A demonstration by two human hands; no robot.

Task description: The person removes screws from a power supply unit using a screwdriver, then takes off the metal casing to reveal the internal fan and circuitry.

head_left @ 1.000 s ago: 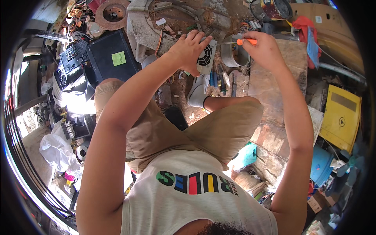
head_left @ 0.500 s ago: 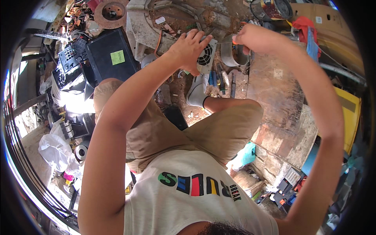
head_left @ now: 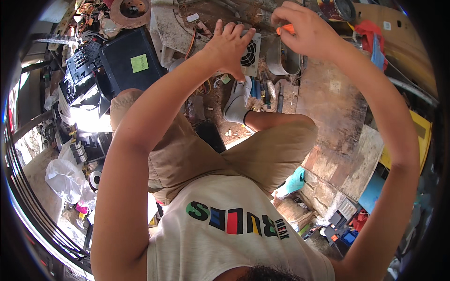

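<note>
A metal computer power supply (head_left: 253,60) with a round black fan grille sits on the ground at the top middle. My left hand (head_left: 228,49) spans it, fingers spread over its far side and thumb along its near side, hiding much of the case. Above and right of the box, my right hand (head_left: 307,30) is closed round the orange handle of a screwdriver (head_left: 287,29). Its thin shaft points left toward the power supply's far right corner; whether the tip touches cannot be made out.
A grey metal ring (head_left: 284,65) stands right of the power supply. Several hand tools (head_left: 265,91) lie below it, near my shoe (head_left: 238,100). A black case (head_left: 129,58) with a green note is at left, a wooden board (head_left: 330,98) at right, and a rusty disc (head_left: 131,11) beyond.
My right hand has moved up slightly with the screwdriver, showing more of its orange handle. My left hand has spread its fingers wider and shifted a little up at the power supply.
</note>
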